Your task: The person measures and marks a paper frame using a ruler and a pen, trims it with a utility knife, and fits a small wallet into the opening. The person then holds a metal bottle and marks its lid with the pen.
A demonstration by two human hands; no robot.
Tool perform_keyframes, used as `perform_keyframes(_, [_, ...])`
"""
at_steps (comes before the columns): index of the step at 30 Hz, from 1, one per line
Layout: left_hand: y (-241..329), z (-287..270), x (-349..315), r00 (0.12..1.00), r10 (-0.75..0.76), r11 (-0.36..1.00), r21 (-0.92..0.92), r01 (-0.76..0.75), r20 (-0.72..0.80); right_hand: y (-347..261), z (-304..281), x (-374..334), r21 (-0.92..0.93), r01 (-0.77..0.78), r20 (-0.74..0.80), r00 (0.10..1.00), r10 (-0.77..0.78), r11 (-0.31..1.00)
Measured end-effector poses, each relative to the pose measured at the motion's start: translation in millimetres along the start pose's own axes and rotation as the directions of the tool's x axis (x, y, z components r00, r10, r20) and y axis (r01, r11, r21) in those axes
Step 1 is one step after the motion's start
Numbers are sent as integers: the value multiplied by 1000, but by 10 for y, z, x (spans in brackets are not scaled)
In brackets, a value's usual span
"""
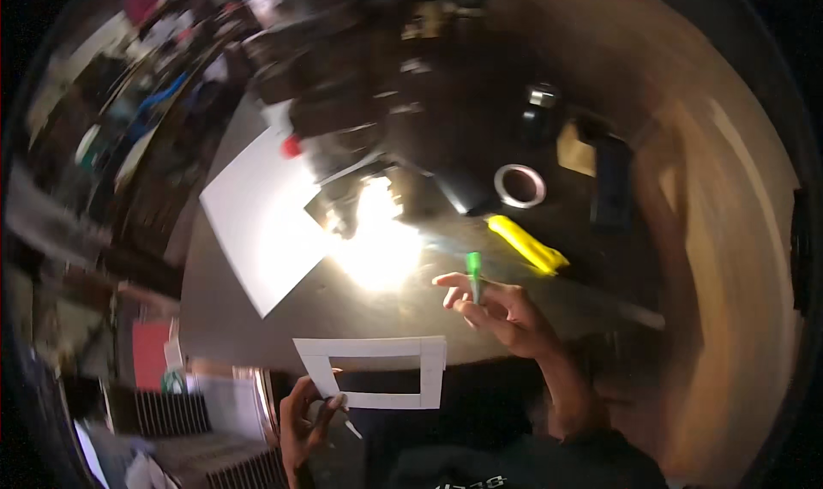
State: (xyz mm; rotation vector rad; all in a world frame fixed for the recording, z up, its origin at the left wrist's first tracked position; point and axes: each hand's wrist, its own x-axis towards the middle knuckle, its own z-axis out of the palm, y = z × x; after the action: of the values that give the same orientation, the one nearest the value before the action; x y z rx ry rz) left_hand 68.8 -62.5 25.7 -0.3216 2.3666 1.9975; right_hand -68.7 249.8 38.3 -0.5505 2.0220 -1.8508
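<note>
Near the table's front edge, my left hand (pixel 310 416) is closed on the left side of a white rectangular frame (pixel 433 373) with a cut-out middle. The frame looks like stiff paper or card and is held tilted. A thin white stick (pixel 353 429) pokes out beside my left fingers; whether they hold it too I cannot tell. Over the table to the right, my right hand (pixel 506 313) grips a slim pen-like thing with a green end (pixel 474 264), which points away from me. Just beyond that hand lies a yellow long-handled thing, perhaps a utility knife (pixel 527 245).
A large white sheet (pixel 253 219) lies at left, beside a bright glare (pixel 377 253) on the dark table. A roll of tape (pixel 519 186), a dark bottle (pixel 538 116), a tan block (pixel 576 150) and a dark box (pixel 611 185) stand at right. A red round thing (pixel 291 146) sits by the sheet.
</note>
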Motion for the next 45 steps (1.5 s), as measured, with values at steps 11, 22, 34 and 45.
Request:
perform_keyframes(11, [197,846,958,888,390,920,-63,-387,242,-289,-919,-369,-327,10,-135,989,-57,945])
perform_keyframes(22, [-81,843,1112,914,370,913,120,-391,164,-1,-1610,1244,-409,-146,-599,787,-144,901])
perform_keyframes(34, [-193,755,1159,912,381,906,138,-401,154,75,-2274,-97,-236,-345,-956,249,-154,909])
perform_keyframes(45, [-74,923,1085,847,510,768,364,-526,150,236,-3093,-427,-224,-340,-945,306,-118,913])
